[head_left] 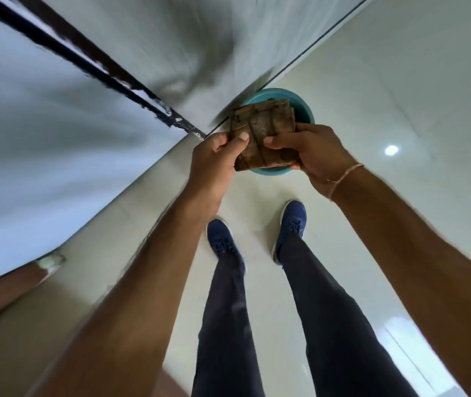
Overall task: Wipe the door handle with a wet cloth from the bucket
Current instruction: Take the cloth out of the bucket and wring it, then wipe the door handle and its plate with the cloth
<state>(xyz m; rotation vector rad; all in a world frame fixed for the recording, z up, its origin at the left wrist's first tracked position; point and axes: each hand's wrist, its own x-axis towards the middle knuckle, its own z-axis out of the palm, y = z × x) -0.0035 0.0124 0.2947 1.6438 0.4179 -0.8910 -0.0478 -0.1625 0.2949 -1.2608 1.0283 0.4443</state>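
A folded brown cloth (265,130) is held flat between both hands, above a teal bucket (306,110) that stands on the floor against the wall. My left hand (218,159) pinches the cloth's left edge with thumb on top. My right hand (311,151) grips its right edge, a thin thread band on the wrist. Most of the bucket is hidden behind the cloth and hands. No door handle can be made out; the upper part of the view is motion-blurred.
A pale wall or door surface (57,138) rises on the left, with a dark vertical strip (85,61). My two feet in blue shoes (290,224) stand on glossy light floor tiles (400,110) just before the bucket.
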